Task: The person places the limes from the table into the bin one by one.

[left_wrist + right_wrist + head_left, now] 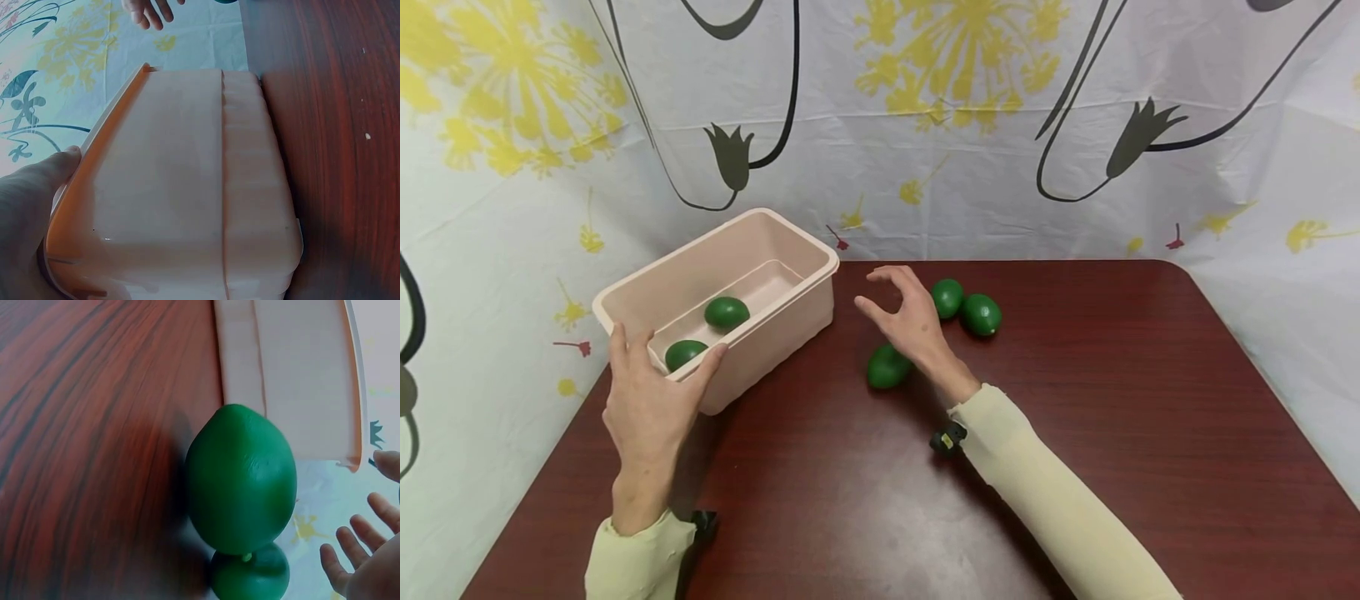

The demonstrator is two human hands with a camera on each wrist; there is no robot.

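A pale pink plastic bin stands at the table's back left, with two green limes inside it. My left hand grips its near left corner, the thumb over the front rim and the fingers at the end rim. Another view, from the left wrist, shows the bin's side wall close up. My right hand is above the table, right of the bin, its fingers loosely bent and holding nothing. Below its wrist lies one lime, large in the right wrist view. Two more limes sit just beyond the hand.
The dark red-brown wooden table reaches back to a white cloth with yellow and grey flower prints. This cloth also hangs along the left and right sides. The bin's far end stands close to the cloth.
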